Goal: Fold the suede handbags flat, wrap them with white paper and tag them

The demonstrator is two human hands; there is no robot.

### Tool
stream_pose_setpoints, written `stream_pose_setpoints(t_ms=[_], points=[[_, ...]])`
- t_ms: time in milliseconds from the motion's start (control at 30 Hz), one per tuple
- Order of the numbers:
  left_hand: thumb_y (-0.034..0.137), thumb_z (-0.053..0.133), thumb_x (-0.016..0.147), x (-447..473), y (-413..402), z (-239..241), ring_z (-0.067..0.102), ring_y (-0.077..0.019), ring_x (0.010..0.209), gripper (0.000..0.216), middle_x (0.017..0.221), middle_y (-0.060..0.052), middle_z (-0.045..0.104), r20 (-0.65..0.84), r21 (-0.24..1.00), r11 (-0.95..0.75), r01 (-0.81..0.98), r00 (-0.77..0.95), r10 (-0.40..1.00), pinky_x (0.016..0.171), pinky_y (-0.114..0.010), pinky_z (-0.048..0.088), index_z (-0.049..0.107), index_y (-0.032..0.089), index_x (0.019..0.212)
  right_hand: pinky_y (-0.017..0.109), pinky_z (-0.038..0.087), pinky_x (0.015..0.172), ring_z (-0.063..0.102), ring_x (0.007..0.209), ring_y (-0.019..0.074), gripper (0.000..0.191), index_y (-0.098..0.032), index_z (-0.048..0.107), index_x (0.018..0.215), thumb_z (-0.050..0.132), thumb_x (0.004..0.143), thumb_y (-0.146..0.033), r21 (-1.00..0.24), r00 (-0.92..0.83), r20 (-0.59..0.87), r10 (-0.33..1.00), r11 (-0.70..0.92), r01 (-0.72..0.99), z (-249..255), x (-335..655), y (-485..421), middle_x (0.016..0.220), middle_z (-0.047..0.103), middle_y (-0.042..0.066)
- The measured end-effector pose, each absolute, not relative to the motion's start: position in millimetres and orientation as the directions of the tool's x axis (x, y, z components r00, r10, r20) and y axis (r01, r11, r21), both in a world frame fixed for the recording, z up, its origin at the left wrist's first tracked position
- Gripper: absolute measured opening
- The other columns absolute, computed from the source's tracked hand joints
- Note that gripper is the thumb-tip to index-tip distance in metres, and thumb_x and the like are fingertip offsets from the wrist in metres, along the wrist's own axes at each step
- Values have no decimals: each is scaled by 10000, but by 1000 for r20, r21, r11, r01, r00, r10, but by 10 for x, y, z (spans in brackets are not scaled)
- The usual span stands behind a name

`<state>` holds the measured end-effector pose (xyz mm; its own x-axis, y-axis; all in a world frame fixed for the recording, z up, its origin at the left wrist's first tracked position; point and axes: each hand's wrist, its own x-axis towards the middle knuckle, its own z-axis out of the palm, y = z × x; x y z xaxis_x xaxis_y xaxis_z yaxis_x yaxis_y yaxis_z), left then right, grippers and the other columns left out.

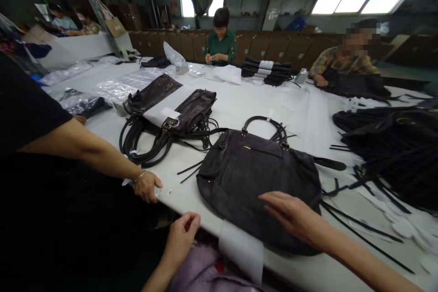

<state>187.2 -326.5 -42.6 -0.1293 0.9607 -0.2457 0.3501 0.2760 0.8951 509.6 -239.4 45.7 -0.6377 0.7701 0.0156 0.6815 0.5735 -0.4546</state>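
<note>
A dark grey suede-like handbag (239, 178) lies flat at the table's front edge, its ring handle and a small zip facing up. My right hand (284, 212) is over its lower right part, fingers stretched out and nothing held; whether it touches the bag I cannot tell. Just off the table edge, left of the bag, my left hand (181, 235) has its thumb and fingers curled together, with nothing visible in them. Behind to the left lies a stack of similar handbags (191, 105), partly wrapped in white paper (167, 107).
On my left, a co-worker's hand (147, 186) rests on the table edge. Dark bags (393, 150) with straps are heaped at right. A paper sheet (241, 248) hangs over the edge. Two people sit across the table (236, 105); plastic bags (119, 84) lie at far left.
</note>
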Motion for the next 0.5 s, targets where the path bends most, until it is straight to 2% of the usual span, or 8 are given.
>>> stream_pose_setpoints(t_ms=[100,200,367,433,500], points=[[591,497,813,2097,-3552,-815,639,-207,850,473,891,-67,713,-405,893,381,238,57,913,771,-283,484,665,161,919,292,519,811,640,905,181,277,-226,647,1092,412,945,-237,-483,-717,-100,689,597,641,367,4758,-2869,1012,678,66],[551,560,782,2393,-3639,-1076,634,-214,980,473,1059,-68,703,-439,898,422,123,219,871,843,-283,484,636,173,1055,342,513,844,623,978,220,286,-213,649,1088,451,891,-150,-417,-693,-127,709,596,686,155,4626,-3234,1129,652,92],[439,677,697,2559,-3612,-1180,598,-255,1033,505,1110,-112,678,-418,902,387,193,161,894,900,-316,451,609,121,1084,497,481,925,566,1138,304,580,-151,552,1289,433,744,8,-237,-703,-23,711,679,694,-485,4715,-3544,1310,558,179],[404,648,726,2542,-3638,-1151,605,-240,995,406,1054,-88,694,-385,911,346,222,162,909,874,-302,452,630,141,1035,488,476,953,520,1217,296,679,-157,477,1373,403,727,37,-190,-699,65,712,696,692,-729,4785,-3621,1369,509,184],[386,604,769,2506,-3672,-1097,621,-220,924,291,963,-55,709,-359,908,297,295,184,915,817,-288,460,654,174,962,448,469,986,485,1265,267,695,-197,421,1420,391,764,29,-188,-677,132,724,689,700,-856,4831,-3686,1399,486,158]])
